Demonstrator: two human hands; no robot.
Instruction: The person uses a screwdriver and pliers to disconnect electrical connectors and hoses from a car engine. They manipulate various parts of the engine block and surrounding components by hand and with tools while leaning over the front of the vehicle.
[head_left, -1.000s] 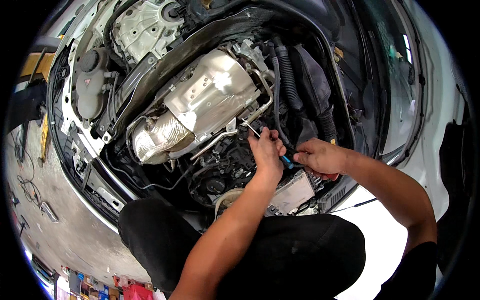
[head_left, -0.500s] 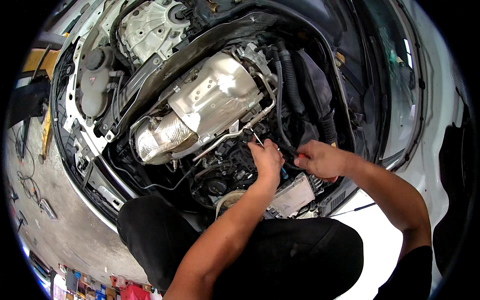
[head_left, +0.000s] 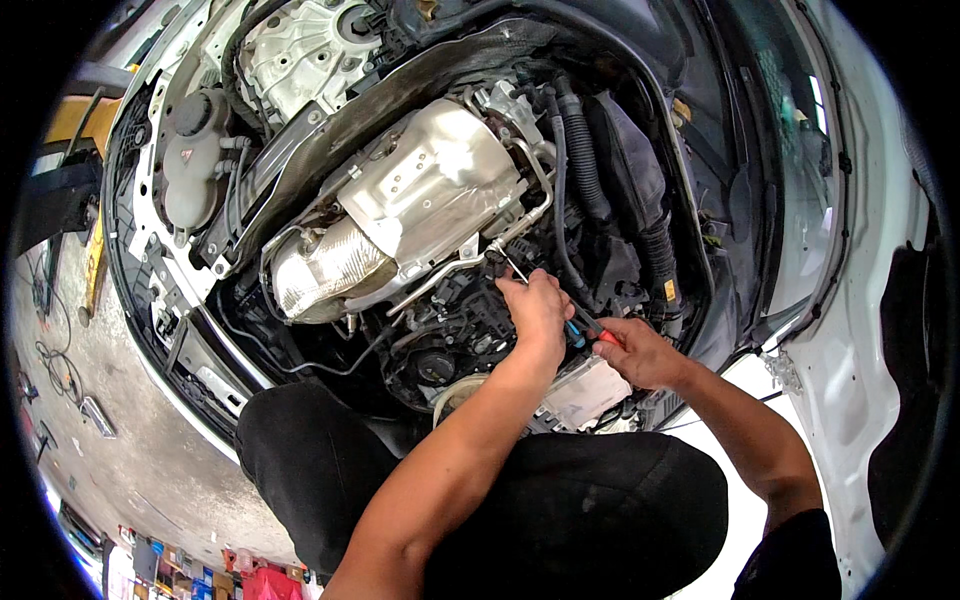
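The screwdriver [head_left: 574, 333] with the blue handle sat a little right of the middle of the engine bay [head_left: 197, 285], its thin shaft slanting up and left. Going from the left, a pale plastic tank [head_left: 190, 180] stood by the bay's left edge, and a big shiny metal cover [head_left: 430, 175] filled the middle. A silver pipe [head_left: 522, 227] bent down beside that cover, and the shaft's tip ended near it — whether touching anything, I could not tell. The left hand [head_left: 540, 312] was closed around the screwdriver, fingers curled, the blue end showing past the palm. Just right of it, the right hand [head_left: 640, 352] was curled around a red-handled tool [head_left: 607, 338], whose dark front end lay close to the blue handle.

If the left hand pushed at an angle, the tip could have skidded into the pipe; a loose grip could have dropped either tool into the dark gaps. With the hands so close, a jerk might have knocked the tools together.

On the left, the cover's lower edge and the pipe hemmed in the tip. A pale flat box [head_left: 590, 390] crowded the right hand from below, and a ribbed hose [head_left: 583, 150] ran toward the bay's right side — the freest room seemed straight up.
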